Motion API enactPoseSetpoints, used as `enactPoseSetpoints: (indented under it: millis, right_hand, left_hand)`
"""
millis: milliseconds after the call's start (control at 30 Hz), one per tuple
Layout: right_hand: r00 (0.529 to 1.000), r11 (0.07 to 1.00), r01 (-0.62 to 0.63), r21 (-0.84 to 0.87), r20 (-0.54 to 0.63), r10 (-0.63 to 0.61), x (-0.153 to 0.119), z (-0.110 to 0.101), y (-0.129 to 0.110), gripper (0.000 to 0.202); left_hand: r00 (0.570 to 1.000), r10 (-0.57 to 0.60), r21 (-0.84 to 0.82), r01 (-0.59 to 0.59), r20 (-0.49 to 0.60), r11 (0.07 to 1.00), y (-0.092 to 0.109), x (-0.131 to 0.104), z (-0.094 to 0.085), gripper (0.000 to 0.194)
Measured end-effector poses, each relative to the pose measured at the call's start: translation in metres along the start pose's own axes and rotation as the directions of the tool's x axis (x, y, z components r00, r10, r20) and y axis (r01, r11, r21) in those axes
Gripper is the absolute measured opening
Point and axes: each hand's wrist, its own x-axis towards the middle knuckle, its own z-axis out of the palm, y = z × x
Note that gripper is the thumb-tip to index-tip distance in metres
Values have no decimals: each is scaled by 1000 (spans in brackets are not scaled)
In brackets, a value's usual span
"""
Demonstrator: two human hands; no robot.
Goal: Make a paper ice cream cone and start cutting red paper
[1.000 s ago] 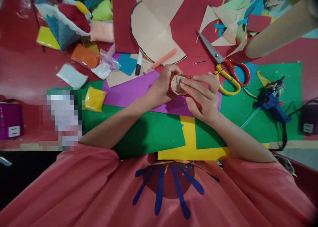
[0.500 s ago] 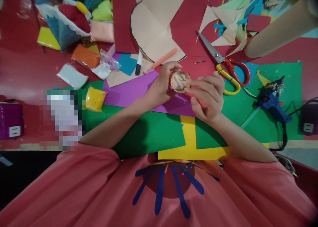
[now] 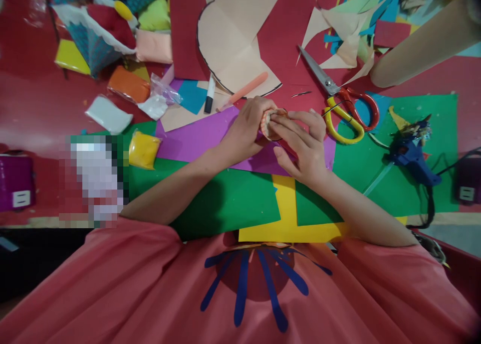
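Observation:
A small round cup-like piece (image 3: 266,123) with an orange patterned rim and pale crumpled lining is held above the purple sheet (image 3: 203,136). My left hand (image 3: 248,126) wraps round its left side. The fingertips of my right hand (image 3: 304,141) reach into its opening, with the thumb apart below; they hide most of the lining. Just right of my right hand lie large scissors (image 3: 330,88) with one red and one yellow handle. An orange stick-like tool (image 3: 250,88) and a black-and-white marker (image 3: 210,96) lie beyond my left hand.
A blue glue gun (image 3: 413,158) rests on green sheets (image 3: 439,118) at the right. A cardboard tube (image 3: 409,48) and paper scraps (image 3: 345,35) are behind. Clay packets (image 3: 130,84) and a stuffed cone (image 3: 97,38) sit at the left. Cut beige paper (image 3: 229,43) lies ahead.
My right hand has moved slightly left, and its fingers now reach further into the round piece. That piece is tilted more towards the right. My left hand's fingers have curled further over its top.

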Motion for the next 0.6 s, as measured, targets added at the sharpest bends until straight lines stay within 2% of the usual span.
enactPoseSetpoints:
  millis: [33, 133, 233, 333, 467, 600]
  right_hand:
    - [1000, 1000, 8, -7, -9, -8, 0, 0, 0, 36]
    - [988, 998, 69, 13, -142, -66, 0, -1, 3, 28]
    - [962, 998, 68, 19, -268, -60, -1, -1, 6, 17]
    - [949, 994, 44, 99, -316, -10, -2, 0, 8, 12]
    - [945, 966, 7, 260, -316, 79, -1, 3, 8, 16]
    - [942, 941, -109, 321, -269, 201, -3, 8, 10, 32]
  left_hand:
    - [1000, -15, -12, 15, 8, 1000, 0, 0, 0, 32]
    - [994, -104, -77, 105, 19, 991, 1, -2, 1, 36]
    - [984, -172, -153, 164, -43, 974, -5, -4, 3, 39]
    - [981, -132, -117, 116, -145, 986, -12, -5, 6, 45]
    - [979, -30, -68, 16, -200, 998, -12, -1, 4, 49]
    - [989, 46, -19, -49, -143, 999, -9, 1, -2, 54]
